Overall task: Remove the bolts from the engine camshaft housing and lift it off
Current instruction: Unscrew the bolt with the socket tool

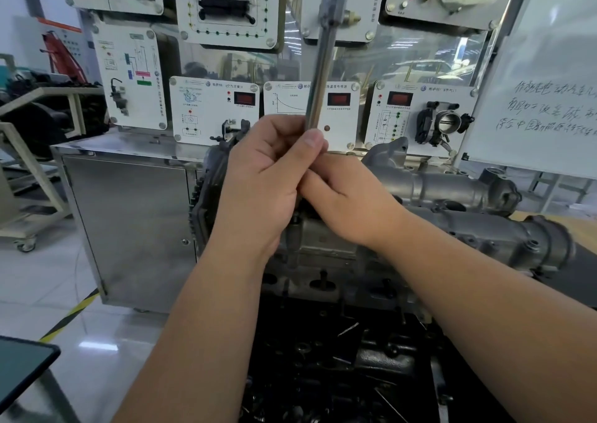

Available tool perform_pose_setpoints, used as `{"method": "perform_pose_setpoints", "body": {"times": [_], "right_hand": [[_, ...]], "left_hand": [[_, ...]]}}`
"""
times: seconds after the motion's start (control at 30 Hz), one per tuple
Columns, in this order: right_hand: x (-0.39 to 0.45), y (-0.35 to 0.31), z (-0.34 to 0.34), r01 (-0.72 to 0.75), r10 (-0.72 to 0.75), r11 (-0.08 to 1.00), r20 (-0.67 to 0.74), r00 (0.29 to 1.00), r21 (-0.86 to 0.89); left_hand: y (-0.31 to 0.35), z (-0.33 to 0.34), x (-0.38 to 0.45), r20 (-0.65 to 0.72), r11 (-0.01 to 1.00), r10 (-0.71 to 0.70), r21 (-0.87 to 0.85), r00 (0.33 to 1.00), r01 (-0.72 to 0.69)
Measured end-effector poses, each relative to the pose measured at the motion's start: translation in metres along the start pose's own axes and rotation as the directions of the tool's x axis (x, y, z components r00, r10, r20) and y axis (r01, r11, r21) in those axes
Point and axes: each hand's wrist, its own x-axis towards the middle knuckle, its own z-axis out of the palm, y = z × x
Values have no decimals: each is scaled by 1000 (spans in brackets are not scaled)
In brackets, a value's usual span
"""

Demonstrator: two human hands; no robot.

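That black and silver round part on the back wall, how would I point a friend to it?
Start at the handwritten whiteboard on the right. Just left of it, in the bottom row of white training panels, the last panel carries the throttle body. Its neighbours show only diagrams and red displays; this alone has a black housing round a metal bore.

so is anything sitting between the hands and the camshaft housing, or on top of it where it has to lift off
Nothing separate blocks it. Both hands, left hand and right hand, grip the long metal tool directly above the camshaft housing. No loose object shows on its top. Whether bolts remain under the hands cannot be told.
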Motion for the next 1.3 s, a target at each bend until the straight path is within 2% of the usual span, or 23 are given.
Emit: {"method": "perform_pose_setpoints", "body": {"times": [0.17, 0.27, 0.4, 0.67, 0.8, 0.97, 1.2, 1.3], "right_hand": [[0, 1, 2, 22, -25, 998, -57, 998, -63], [0, 0, 2, -16, 15, 998, -22, 1000, -56], [1, -1, 1, -3, 4, 998, 13, 1000, -69], [1, 3, 2, -12, 6, 997, -73, 997, -80], [-1, 0, 3, -1, -5, 995, -59, 998, -101], [1, -2, 2, -2, 0, 998, -22, 1000, -63], [0, 0, 2, 71, -77, 995, -89, 993, -70], [0, 0, 2, 51, -59, 997, -121, 991, -65]], "left_hand": [[-3, -3, 1, -32, 1000, -7, -17, 999, 7], [-3, -1, -1, 3, 997, -75, -30, 997, 75], [-2, 2, -1, 49, 997, -73, 24, 996, 71], [-5, -2, 2, -96, 999, -13, -51, 995, 8], [-5, 0, 1, -72, 999, -40, -34, 997, 37], [-1, 3, -2, 32, 990, -139, 18, 990, 139], [-3, -2, 0, -26, 995, -41, 94, 999, 43], [-7, 1, 0, -66, 995, -33, 92, 997, 39]]}}
